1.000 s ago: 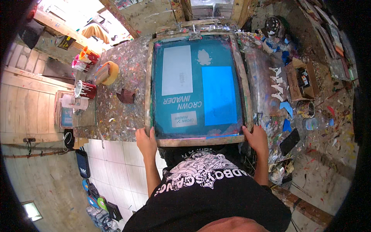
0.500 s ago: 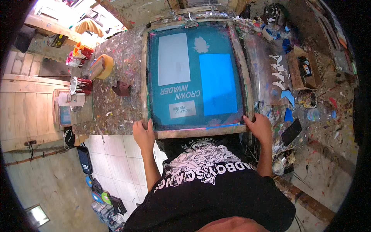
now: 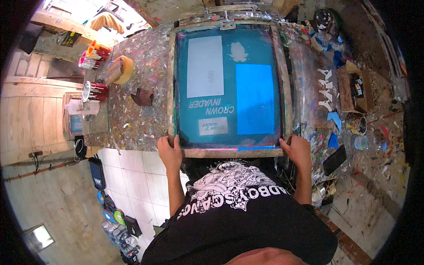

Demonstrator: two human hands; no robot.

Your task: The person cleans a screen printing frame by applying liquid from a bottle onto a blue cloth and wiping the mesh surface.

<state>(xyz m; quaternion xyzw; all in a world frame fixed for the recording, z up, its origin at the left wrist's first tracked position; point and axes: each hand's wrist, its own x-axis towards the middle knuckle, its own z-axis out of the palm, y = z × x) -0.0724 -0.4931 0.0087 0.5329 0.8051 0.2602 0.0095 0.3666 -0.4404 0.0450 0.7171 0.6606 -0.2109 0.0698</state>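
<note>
Step in hand, my read: steadying wooden frame (image 3: 171, 88), mid-bench; any shift prob. calls for even grip at both corners. L to R: red plastic cup (image 3: 98, 92), white drips down side; tape roll (image 3: 120, 70), ring-shaped, tan; brown scrap (image 3: 142, 97), creased, on paint-spattered bench (image 3: 137, 128). L hand (image 3: 170, 151) clamped round frame's near L corner, thumb inboard, fingers outside. Frame: rough rails, thin teal mesh (image 3: 207, 105) w/ pale rect. L, bright-blue rect. R; metal clamp (image 3: 227, 23) at far rail. Can't tell if near rail is off bench. R hand (image 3: 298, 150) clamped round near R corner, approx. same hold. Far R: dark flat phone (image 3: 335, 160), open cardboard box (image 3: 357, 105).
</note>
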